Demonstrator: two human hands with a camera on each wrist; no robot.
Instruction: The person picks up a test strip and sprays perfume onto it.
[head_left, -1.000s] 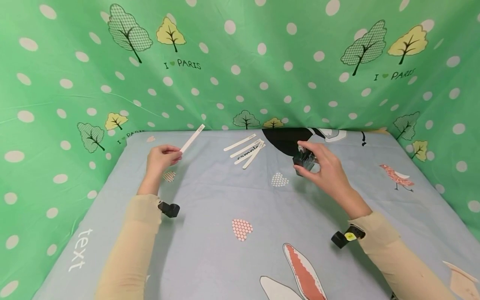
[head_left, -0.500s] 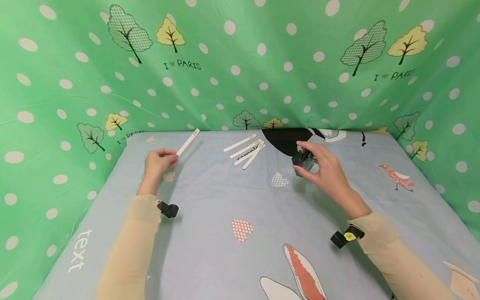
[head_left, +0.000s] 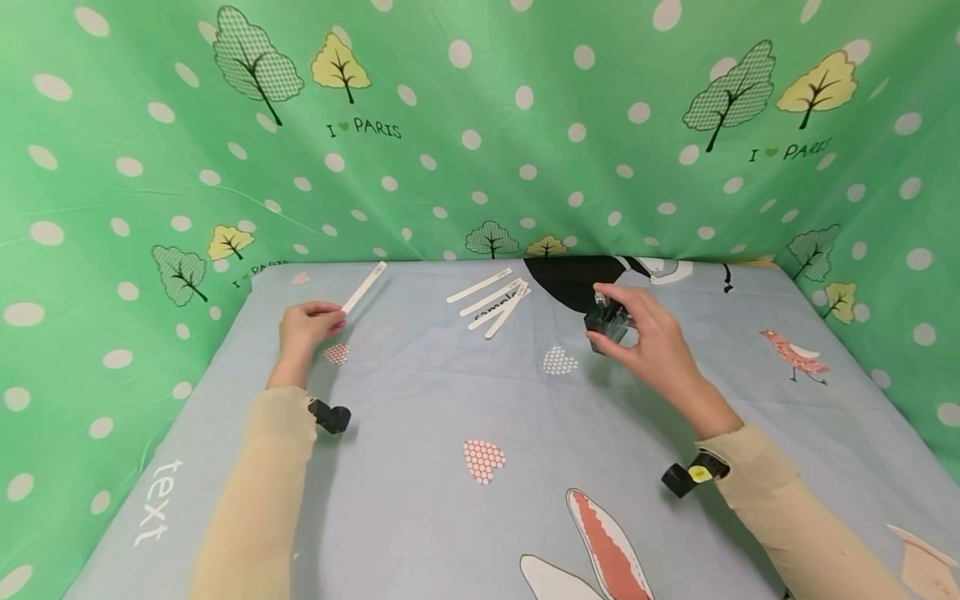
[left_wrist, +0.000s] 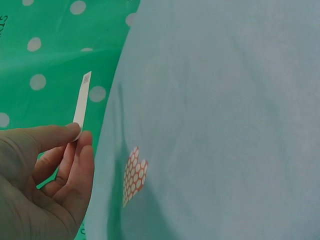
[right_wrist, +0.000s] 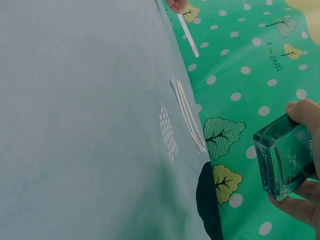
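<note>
The left hand point(head_left: 302, 327) pinches one end of a white paper tester strip point(head_left: 363, 287) between thumb and fingertips point(left_wrist: 80, 150), the other fingers loosely curled beneath; the strip's long axis runs up and away from the hand toward the far left of the table, its free end clear of the blue printed cloth point(head_left: 420, 417). The right hand point(head_left: 654, 337) holds a small square glass perfume bottle point(head_left: 604, 321) just above the cloth, thumb and fingers clamped on its sides; the right wrist view shows the clear, thick-walled bottle point(right_wrist: 285, 161) tilted in that grip. Strip and bottle are well apart, the strip lying to the left of the bottle with its free end pointing away from it. Between the two hands, nearer the bottle, a small fan of spare strips point(head_left: 491, 299) lies flat on the cloth near the green dotted backdrop point(head_left: 480, 125).
</note>
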